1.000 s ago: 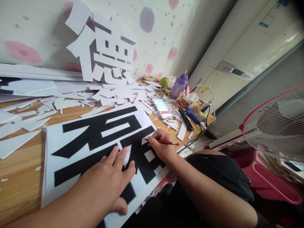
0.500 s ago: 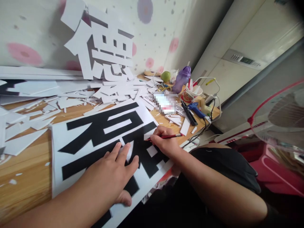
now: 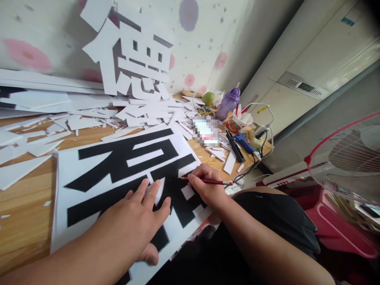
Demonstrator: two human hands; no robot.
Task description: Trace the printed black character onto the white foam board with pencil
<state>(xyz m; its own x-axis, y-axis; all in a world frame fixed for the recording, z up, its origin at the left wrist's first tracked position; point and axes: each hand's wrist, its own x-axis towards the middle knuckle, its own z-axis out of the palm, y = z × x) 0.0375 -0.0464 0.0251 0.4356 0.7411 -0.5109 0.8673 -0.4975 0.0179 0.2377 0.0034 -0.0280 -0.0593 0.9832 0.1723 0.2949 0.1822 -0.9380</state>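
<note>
A white sheet [image 3: 63, 162] printed with a large black character [image 3: 124, 146] lies on the wooden table. My left hand [image 3: 139, 215] rests on its middle with fingers spread, covering part of the print. My right hand [image 3: 209, 186] pinches a red pencil [image 3: 215, 181], its tip at the black print near a white gap. The pencil lies slanted low, its back end pointing right. Whether the tip touches the paper I cannot tell. Behind the sheet, a white cut-out character [image 3: 108, 59] leans upright against the wall.
White offcuts [image 3: 148, 113] litter the table [image 3: 23, 221] at the back and left. To the right are a blue glue gun [image 3: 244, 142], a black-handled tool [image 3: 235, 146], a paper cup [image 3: 245, 118], a purple bottle [image 3: 230, 103] and a green fruit [image 3: 208, 98]. A fan [image 3: 350, 154] stands beyond.
My right hand has shifted slightly down relative to the sheet, and the pencil tip has moved left onto the black print. My left hand keeps its place. The camera view has shifted a little.
</note>
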